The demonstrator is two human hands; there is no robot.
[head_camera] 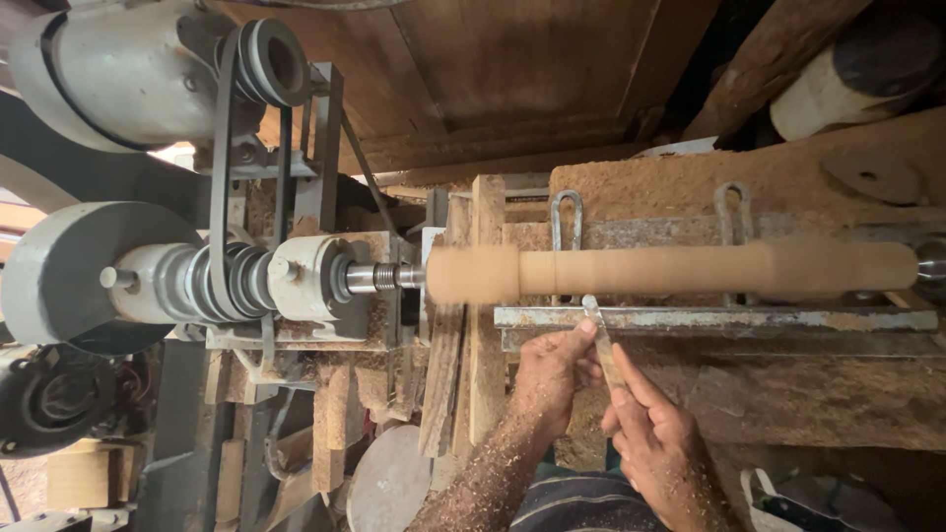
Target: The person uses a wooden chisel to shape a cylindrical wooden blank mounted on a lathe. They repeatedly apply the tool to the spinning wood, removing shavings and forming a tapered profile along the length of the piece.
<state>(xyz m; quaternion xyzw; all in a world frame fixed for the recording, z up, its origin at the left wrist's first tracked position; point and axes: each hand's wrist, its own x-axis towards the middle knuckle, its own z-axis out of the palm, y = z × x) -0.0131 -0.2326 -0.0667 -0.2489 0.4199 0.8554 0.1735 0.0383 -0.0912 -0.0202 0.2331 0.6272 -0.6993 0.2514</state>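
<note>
Workpiece: a long wooden spindle [680, 269] is mounted between the lathe centres and blurred with spin; it has a thicker collar at its left end and a swelling toward the right.
Tool: a narrow turning chisel [601, 340] lies across the rusty metal tool rest [749, 318], its tip just beside the spindle, right of the collar.
Left hand: the left hand [552, 369] pinches the blade close to the rest, fingers clenched on the steel.
Right hand: the right hand [660, 448] is wrapped around the chisel lower down, nearer the body.
Drive: a belt [225, 158] runs from the upper pulley [271, 61] down to the stepped pulley [222, 281] beside the headstock; all of it is uncovered.
Surroundings: sawdust coats the forearms and the wooden bed [788, 177] behind.
Risk: the edge could dig in and catch, I'd say, if the blade lifts off the rest or tips too steeply; that would jerk the tool or tear the wood.
Risk two: the fingers sit very near the turning wood, so a slip could bring them against it.
</note>
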